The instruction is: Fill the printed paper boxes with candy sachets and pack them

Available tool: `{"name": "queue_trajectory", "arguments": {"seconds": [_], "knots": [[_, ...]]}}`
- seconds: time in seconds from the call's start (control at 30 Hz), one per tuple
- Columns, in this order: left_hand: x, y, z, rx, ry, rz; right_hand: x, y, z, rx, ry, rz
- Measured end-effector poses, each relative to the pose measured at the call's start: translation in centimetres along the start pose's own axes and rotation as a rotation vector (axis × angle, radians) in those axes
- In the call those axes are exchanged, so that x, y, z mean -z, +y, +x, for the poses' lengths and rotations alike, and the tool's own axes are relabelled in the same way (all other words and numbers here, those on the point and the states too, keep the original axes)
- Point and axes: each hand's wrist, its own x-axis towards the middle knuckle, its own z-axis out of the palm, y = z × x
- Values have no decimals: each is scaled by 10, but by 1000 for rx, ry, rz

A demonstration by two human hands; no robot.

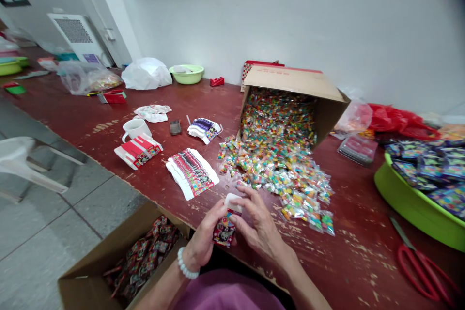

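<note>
A small printed candy box (224,230), red and black with a white flap at its top, is between my two hands near the table's front edge. My left hand (203,235), with a pale bead bracelet on the wrist, grips it from the left side. On the other side my right hand (259,220) has its thumb against the box front and its fingers by the white flap. Past my fingers spreads a heap of clear candy packets (286,169), spilling from a tipped cardboard carton (330,116). A fanned stack of flat red boxes (192,173) lies to the left.
Below the table edge at left stands an open carton (82,281) of finished-looking boxes. Red-handled scissors (417,264) and a green basin (390,189) of dark packets are at right. A white mug (137,129) stands beside red flat boxes (138,150); purple ones (205,129) lie farther back.
</note>
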Motion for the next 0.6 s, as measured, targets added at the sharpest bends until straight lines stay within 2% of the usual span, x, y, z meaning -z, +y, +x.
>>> {"name": "queue_trajectory", "arguments": {"seconds": [0.13, 0.3, 0.43, 0.5, 0.6], "knots": [[0, -2, 4, 71, 100, -158, -7, 0, -2, -121, 189, 76], [-4, -2, 5, 20, 210, -280, -23, 1, -8, -125, 261, 148], [-11, -2, 4, -32, 250, -336, -31, 1, -10, -128, 355, 180], [-13, -3, 4, -56, 263, -360, -29, 0, -9, -97, 328, 167], [-13, -7, 3, -58, 262, -342, -20, 1, -6, -32, 195, 160]]}}
